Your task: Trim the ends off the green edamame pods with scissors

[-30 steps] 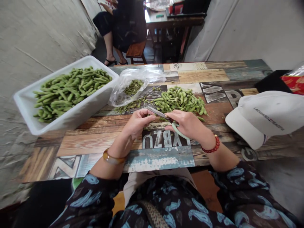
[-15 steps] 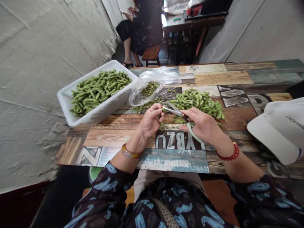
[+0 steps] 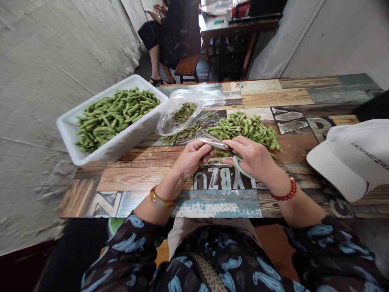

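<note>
My right hand [image 3: 251, 156] grips scissors [image 3: 215, 143] with pale green handles. Their blades, slightly apart, point left at the fingertips of my left hand [image 3: 193, 156]. Those left fingers are pinched together on an edamame pod, which is almost wholly hidden now. Just beyond both hands lies a heap of green edamame pods [image 3: 243, 126] on the patterned table [image 3: 127, 178]. Left of that heap, a clear plastic bag [image 3: 165, 117] holds small green trimmings [image 3: 184, 113], and more scraps are scattered in front of it.
A white tub [image 3: 121, 148] filled with edamame pods [image 3: 117, 115] stands at the left, near the wall. On the right lies a white cap [image 3: 343, 162]. Behind the table a person [image 3: 182, 32] sits on a wooden stool [image 3: 187, 65], beside another table [image 3: 240, 27].
The whole view has shifted slightly, so things appear further left. My left fingers have turned and closed over the green pod that showed at their tips. The scissors stay close to them.
</note>
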Demonstrator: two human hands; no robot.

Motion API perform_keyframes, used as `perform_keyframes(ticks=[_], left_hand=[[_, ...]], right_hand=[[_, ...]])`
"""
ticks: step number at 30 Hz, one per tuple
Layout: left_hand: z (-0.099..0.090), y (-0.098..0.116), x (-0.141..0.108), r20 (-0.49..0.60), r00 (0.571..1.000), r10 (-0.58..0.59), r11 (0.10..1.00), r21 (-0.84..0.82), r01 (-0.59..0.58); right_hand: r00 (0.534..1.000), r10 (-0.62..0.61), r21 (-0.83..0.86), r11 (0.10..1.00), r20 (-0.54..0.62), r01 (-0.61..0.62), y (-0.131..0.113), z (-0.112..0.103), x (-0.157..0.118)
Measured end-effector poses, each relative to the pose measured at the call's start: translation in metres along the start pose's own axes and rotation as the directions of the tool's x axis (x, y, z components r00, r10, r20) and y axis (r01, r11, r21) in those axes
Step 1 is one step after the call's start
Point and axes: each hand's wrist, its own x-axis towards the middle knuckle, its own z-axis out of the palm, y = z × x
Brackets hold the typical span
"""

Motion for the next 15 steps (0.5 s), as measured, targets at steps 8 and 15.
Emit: perform_keyframes(ticks=[8,15], left_hand=[[-0.0005,-0.0031,-0.0004,0.027,0.994,0.104,0.989,0.099,-0.106],[-0.0022,-0.0019,-0.0008,0.07,0.994,0.086,0.986,0.139,-0.095]], right_hand=[[0.999,-0.035,0.029,0.999,-0.011,0.035,-0.0003,-0.0008,0.0015],[0.999,-0.045,0.078,0.996,0.001,0.045,0.0008,0.0012,0.0005]])
